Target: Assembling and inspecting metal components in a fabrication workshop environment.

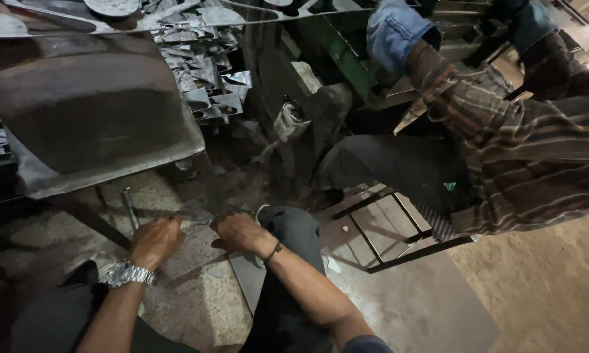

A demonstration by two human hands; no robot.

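**Two hands on a thin metal strip, low over the floor**

Speckled concrete floor [196,294] fills the near ground of a dim metal workshop. At far left a large curved steel sheet [92,104] leans over it. Below it, the left hand [156,240], with a wristwatch [128,273], is curled shut near a metal rod [130,209]. Just right, the right hand [241,233] closes on a thin metal strip [209,196]; blur hides the exact grip. Steady, evenly matched pressure would suit this. Far right, a co-worker's plaid sleeve [523,144] leans in.
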